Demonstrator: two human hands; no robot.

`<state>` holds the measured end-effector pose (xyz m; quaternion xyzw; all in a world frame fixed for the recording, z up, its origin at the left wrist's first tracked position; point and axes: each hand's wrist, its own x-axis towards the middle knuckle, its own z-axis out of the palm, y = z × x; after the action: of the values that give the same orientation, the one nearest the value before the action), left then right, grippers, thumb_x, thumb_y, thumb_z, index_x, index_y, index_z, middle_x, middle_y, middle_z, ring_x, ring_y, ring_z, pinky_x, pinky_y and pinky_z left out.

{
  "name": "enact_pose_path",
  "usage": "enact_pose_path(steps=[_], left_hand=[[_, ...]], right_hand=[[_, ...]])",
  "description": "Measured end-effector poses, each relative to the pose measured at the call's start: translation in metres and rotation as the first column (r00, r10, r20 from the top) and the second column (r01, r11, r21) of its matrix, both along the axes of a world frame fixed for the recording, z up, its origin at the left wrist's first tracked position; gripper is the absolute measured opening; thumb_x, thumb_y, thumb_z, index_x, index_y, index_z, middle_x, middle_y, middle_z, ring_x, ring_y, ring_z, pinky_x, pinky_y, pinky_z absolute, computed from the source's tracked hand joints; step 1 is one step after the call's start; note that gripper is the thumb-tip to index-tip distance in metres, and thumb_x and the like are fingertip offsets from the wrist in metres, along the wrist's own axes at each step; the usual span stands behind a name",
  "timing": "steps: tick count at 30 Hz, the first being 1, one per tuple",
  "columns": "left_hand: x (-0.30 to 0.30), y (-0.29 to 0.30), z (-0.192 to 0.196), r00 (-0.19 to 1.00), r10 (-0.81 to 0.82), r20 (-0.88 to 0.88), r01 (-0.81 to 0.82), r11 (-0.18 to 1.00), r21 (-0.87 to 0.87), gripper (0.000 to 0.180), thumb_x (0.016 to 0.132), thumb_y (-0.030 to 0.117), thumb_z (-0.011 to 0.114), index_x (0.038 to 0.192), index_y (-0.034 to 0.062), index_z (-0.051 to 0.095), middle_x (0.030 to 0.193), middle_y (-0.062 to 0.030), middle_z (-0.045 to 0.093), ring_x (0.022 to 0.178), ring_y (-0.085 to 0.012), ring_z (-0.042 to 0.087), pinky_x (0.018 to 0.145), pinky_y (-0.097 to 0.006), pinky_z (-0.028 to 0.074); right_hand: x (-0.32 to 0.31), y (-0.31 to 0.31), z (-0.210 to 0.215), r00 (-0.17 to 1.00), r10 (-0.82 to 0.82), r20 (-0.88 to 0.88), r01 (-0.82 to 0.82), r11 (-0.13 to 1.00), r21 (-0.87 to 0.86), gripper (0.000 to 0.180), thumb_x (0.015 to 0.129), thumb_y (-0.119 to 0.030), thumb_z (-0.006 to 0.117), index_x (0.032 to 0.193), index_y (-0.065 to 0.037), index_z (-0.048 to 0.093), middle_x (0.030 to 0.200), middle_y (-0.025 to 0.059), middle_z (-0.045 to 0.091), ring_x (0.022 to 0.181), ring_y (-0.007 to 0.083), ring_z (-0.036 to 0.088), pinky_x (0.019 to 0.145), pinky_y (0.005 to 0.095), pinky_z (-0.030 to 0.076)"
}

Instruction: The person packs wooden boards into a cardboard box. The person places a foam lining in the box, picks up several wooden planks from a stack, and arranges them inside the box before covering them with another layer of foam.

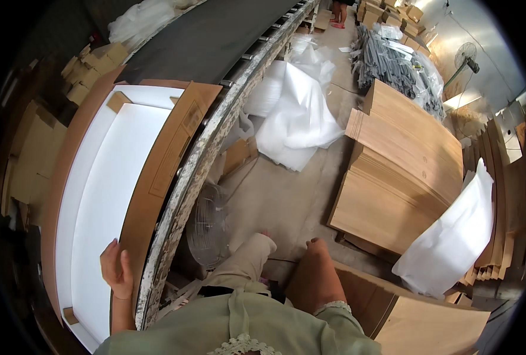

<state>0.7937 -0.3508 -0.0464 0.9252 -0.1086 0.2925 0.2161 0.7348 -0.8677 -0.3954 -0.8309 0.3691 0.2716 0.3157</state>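
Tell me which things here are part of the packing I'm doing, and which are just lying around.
In hand:
left hand on the cardboard flap
white foam sheet in the open carton
right hand, reaching down to a flat cardboard sheet

Lying about:
cardboard stacks
floor fan
loose white foam

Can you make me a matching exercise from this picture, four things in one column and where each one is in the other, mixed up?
Things:
1. left hand
2. right hand
3. floor fan
4. stack of flat cardboard sheets

Places:
A. on the floor at right, beside a white foam bag
B. on the near edge of the open carton's flap
C. on a cardboard sheet at lower right
D. on the floor under the table edge

Pairs: 1-B, 2-C, 3-D, 4-A
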Motion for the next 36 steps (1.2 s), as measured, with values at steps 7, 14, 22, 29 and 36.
enact_pose_path(steps=[7, 14, 22, 29, 36], left_hand=[[0.182, -0.258, -0.118, 0.681, -0.654, -0.329, 0.548, 0.753, -0.364, 0.012, 0.075, 0.010, 0.068, 0.085, 0.0044, 0.065, 0.093, -0.0094, 0.066, 0.083, -0.0263, 0.062, 0.073, -0.034, 0.047], [0.273, -0.452, -0.197, 0.103, -0.730, -0.676, 0.578, 0.597, -0.557, 0.015, 0.081, 0.015, 0.063, 0.092, 0.0042, 0.065, 0.084, -0.0117, 0.065, 0.075, -0.0236, 0.062, 0.065, -0.031, 0.048], [0.338, -0.535, -0.269, 0.109, -0.483, -0.869, 0.306, 0.848, -0.433, 0.021, 0.083, 0.021, 0.064, 0.096, 0.0041, 0.065, 0.086, -0.0097, 0.066, 0.078, -0.0171, 0.062, 0.069, -0.028, 0.048], [0.355, -0.604, -0.338, -0.166, -0.297, -0.940, 0.034, 0.951, -0.306, 0.028, 0.086, 0.023, 0.062, 0.102, -0.0001, 0.062, 0.088, -0.0045, 0.065, 0.081, -0.0102, 0.059, 0.073, -0.025, 0.047], [0.357, -0.770, -0.433, -0.494, -0.458, -0.739, -0.225, 0.889, -0.400, 0.044, 0.088, 0.038, 0.055, 0.109, -0.0007, 0.057, 0.098, -0.0076, 0.062, 0.087, -0.0130, 0.058, 0.079, -0.026, 0.045]], right_hand=[[0.115, -0.127, 0.012, 0.995, 0.093, 0.035, -0.081, 0.964, -0.254, 0.046, 0.079, -0.033, 0.059, 0.112, -0.001, 0.058, 0.114, 0.0196, 0.058, 0.107, 0.0368, 0.052, 0.095, 0.0402, 0.040], [0.218, -0.252, 0.001, 0.993, -0.017, 0.115, 0.070, 0.874, -0.480, 0.069, 0.079, -0.034, 0.061, 0.132, -0.001, 0.033, 0.137, 0.0171, 0.037, 0.125, 0.0345, 0.034, 0.102, 0.0447, 0.031], [0.376, -0.415, -0.097, 0.993, 0.101, -0.055, -0.114, 0.814, -0.570, 0.081, 0.079, -0.038, 0.062, 0.140, -0.004, 0.021, 0.146, 0.0119, 0.024, 0.133, 0.0303, 0.022, 0.108, 0.0444, 0.019], [0.389, -0.482, -0.180, 0.914, 0.381, 0.142, -0.110, 0.567, -0.816, 0.058, 0.085, -0.021, 0.056, 0.134, -0.001, 0.032, 0.138, 0.0169, 0.035, 0.128, 0.0363, 0.031, 0.102, 0.0460, 0.031], [0.294, -0.437, -0.160, 0.787, 0.486, 0.380, -0.122, 0.727, -0.676, 0.038, 0.085, -0.010, 0.051, 0.122, 0.000, 0.045, 0.130, 0.0179, 0.044, 0.119, 0.0400, 0.041, 0.095, 0.0484, 0.037]])
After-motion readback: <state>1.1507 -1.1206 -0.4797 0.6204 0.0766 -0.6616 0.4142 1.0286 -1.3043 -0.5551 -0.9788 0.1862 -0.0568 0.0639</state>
